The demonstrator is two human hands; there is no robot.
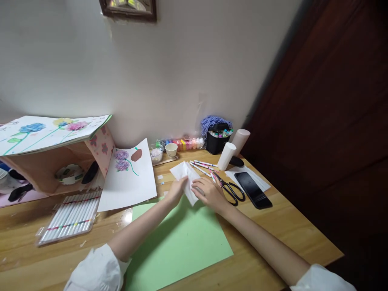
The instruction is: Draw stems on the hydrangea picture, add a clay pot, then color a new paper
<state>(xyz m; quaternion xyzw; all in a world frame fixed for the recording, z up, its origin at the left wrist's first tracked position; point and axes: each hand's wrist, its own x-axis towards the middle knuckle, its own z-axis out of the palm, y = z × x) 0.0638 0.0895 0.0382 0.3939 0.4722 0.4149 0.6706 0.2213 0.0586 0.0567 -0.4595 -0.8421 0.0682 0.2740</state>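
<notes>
A thin white tissue-like sheet [185, 170] hangs creased between my two hands, over the far edge of a green paper [182, 242]. My left hand [178, 190] pinches the sheet's left side. On its right side my right hand [209, 193] has its fingers bent against the sheet, gripping it. Just beyond the right hand lie several white markers [206, 165] and black-handled scissors [230, 190].
A black phone [253, 190] lies at the right, near two upright rolls and a black pen holder [215, 139]. At left stand a flower drawing [133, 188], a marker tray [71, 218] and a box shelf [100, 149]. Small cups [171, 150] sit by the wall.
</notes>
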